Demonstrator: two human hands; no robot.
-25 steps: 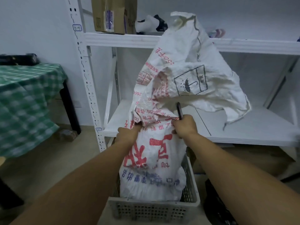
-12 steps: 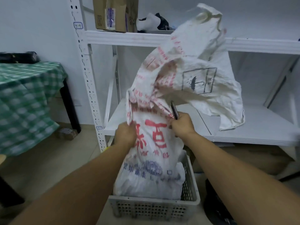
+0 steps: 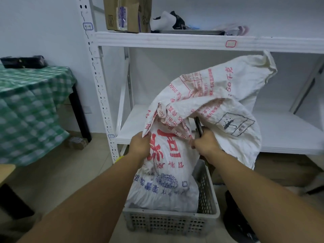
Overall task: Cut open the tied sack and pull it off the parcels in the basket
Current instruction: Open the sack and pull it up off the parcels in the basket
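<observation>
Presently, a white shelving rack (image 3: 175,40) fills the background. Left of it stands a table under a green checked cloth (image 3: 31,106). The white woven sack (image 3: 201,106), printed in red and blue, stands in the grey perforated basket (image 3: 168,221) on the floor before the rack. Its lower part fills the basket and its loose upper part folds over to the right. Contents beneath are hidden. A cardboard box (image 3: 126,14) sits on the top shelf. The left hand (image 3: 139,146) grips a fold at the sack's left side. The right hand (image 3: 205,142) clutches gathered cloth at its right side, together with a slim dark tool (image 3: 199,126), tip upward, type not discernible.
</observation>
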